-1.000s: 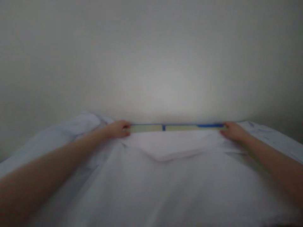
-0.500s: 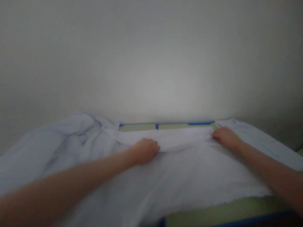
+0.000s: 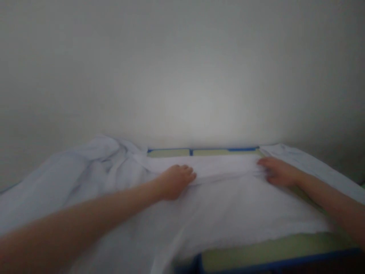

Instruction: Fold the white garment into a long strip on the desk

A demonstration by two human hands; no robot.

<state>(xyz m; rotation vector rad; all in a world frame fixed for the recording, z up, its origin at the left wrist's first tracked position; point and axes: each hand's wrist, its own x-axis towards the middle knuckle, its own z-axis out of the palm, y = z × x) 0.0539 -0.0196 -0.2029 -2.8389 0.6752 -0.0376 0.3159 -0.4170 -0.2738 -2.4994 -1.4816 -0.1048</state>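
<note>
A white cloth point(image 3: 228, 209) lies spread before me, its far edge turned over into a long flat band point(image 3: 225, 165). On the near side of that band rests my left hand point(image 3: 178, 182), palm down, with the fingers slightly apart. My right hand point(image 3: 275, 170) is at the band's right end, thumb and fingers apart against the fabric. To the left the cloth gathers into loose folds point(image 3: 105, 160). Another white piece point(image 3: 302, 161) stretches off to the right, beyond my right hand; I cannot tell whether it joins the same cloth. The picture is dim and blurred.
Under the cloth is a pale green surface point(image 3: 285, 245) with blue edging point(image 3: 242, 265), showing at the front and along the back. A plain grey wall point(image 3: 194, 76) rises directly behind it. The lower right corner is dark.
The fingers of both hands have loosened from their grip on the fabric and spread a little. My right hand has shifted slightly right; the folded band stays nearly in place.
</note>
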